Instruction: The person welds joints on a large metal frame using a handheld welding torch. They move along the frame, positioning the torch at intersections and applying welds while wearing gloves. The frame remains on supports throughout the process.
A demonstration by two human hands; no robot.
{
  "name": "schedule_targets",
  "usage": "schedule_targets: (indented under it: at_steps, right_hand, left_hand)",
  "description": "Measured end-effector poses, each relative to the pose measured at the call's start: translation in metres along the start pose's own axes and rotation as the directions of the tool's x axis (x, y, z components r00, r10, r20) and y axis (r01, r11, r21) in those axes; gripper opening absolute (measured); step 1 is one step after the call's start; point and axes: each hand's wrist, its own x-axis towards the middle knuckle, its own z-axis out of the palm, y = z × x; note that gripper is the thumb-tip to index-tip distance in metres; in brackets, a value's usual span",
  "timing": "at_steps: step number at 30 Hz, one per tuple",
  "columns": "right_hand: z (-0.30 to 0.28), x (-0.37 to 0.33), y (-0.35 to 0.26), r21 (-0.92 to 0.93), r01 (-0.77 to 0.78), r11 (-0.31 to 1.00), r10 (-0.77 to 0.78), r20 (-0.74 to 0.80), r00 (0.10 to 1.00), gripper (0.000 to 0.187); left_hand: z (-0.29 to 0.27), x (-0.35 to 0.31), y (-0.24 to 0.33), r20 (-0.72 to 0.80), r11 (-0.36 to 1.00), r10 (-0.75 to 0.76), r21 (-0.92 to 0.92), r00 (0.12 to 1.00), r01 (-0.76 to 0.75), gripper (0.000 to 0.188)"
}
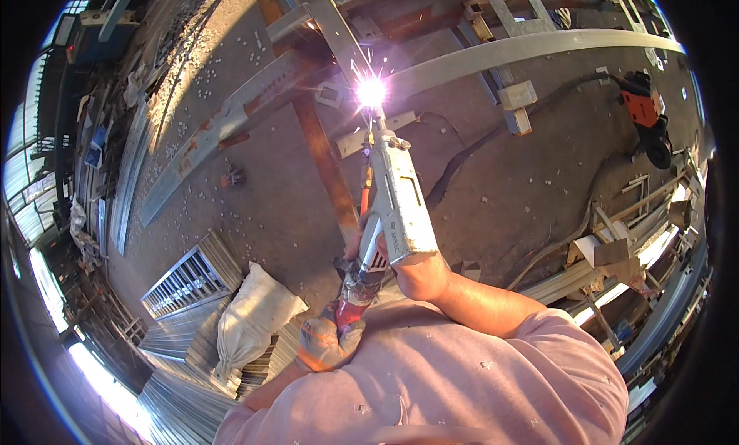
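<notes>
The gloved left hand [329,343] has fingers curled around a red tool end [350,309]. The white torch [406,206] points at a glare on the steel bar [493,58]; wobble could misplace it. Right hand [422,278]: fingers hidden, cannot tell; spatter could burn bare skin.

Pale sack [254,318], lower left | stacked metal profiles [173,339] beside it | scrap pile [612,254], right | brown floor [269,179], sunlit upper left

The right hand [423,279], partly hidden, grips a pale grey torch [406,206]; the gloved left hand [329,346] clasps a red part [352,309] below. A violet-white glare [371,92] spits sparks beside a long metal bar [531,48].
</notes>
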Motion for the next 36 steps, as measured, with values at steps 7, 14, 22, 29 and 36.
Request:
schedule_targets:
  at_steps: [7, 14, 22, 29, 36]
  right_hand:
    - [0.004, -0.002, 0.006, 0.053, -0.004, 0.999, 0.005, -0.011, 1.0, 0.046]
    - [0.003, -0.003, 0.012, 0.034, 0.001, 0.999, -0.002, 0.003, 1.0, 0.048]
    - [0.008, -0.006, 0.013, 0.01, -0.018, 1.0, 0.018, -0.02, 1.0, 0.052]
    - [0.011, -0.008, 0.014, 0.029, -0.011, 1.0, 0.012, -0.038, 0.999, 0.04]
    - [0.011, -0.01, 0.012, 0.008, -0.004, 1.0, 0.004, -0.018, 1.0, 0.04]
  left_hand:
    - [-0.007, -0.003, 0.003, 0.003, 0.999, -0.044, -0.001, 0.999, 0.044, 0.039]
    - [-0.013, 0.0, 0.009, 0.051, 0.997, -0.073, 0.034, 0.996, 0.072, 0.038]
    - [-0.006, -0.003, -0.003, 0.03, 1.0, -0.017, -0.012, 0.999, 0.018, 0.037]
    - [-0.004, -0.001, -0.006, 0.066, 0.999, 0.023, -0.033, 0.998, -0.021, 0.036]
    - [-0.012, -0.003, 0.004, 0.091, 0.999, -0.035, -0.033, 0.995, 0.038, 0.036]
